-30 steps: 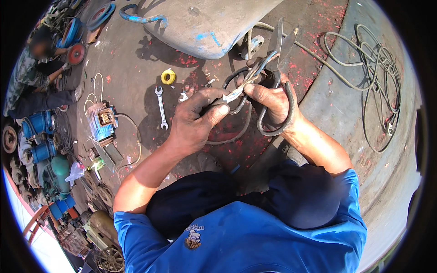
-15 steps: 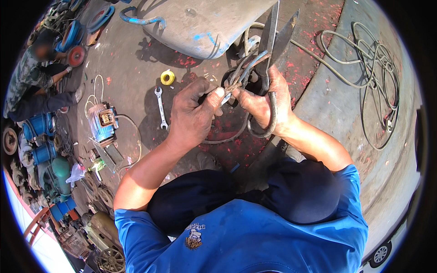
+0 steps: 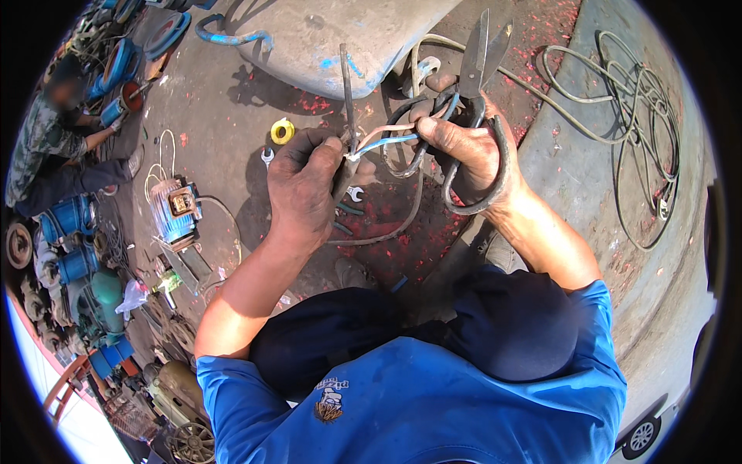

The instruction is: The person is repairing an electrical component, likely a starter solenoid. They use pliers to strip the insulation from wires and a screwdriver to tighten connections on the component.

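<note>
My left hand [image 3: 303,185] is closed around a dark cable [image 3: 348,85], whose stiff length sticks up past my thumb. A blue wire [image 3: 393,141] and a pinkish-brown wire [image 3: 393,127] stretch from it across to my right hand [image 3: 471,151]. My right thumb and fingers pinch these wires. The same hand holds a big pair of dark scissors [image 3: 473,73], blades pointing up and parted, with a loop handle around the palm. More dark cable hangs looped between the hands. Under my left hand, a wrench's jaw [image 3: 355,193] and teal-handled pliers [image 3: 348,209] show in part.
A yellow tape roll [image 3: 282,131] lies left of my left hand. Farther left stands a small blue electric motor [image 3: 174,210]. A person [image 3: 58,135] sits at the far left. A cable coil [image 3: 641,116] lies right; a grey, blue-edged slab [image 3: 340,39] is ahead.
My hands have moved apart, stretching the blue and pinkish-brown wires between them. The left hand now grips the cable's dark length. The scissors have shifted slightly right and down with the right hand.
</note>
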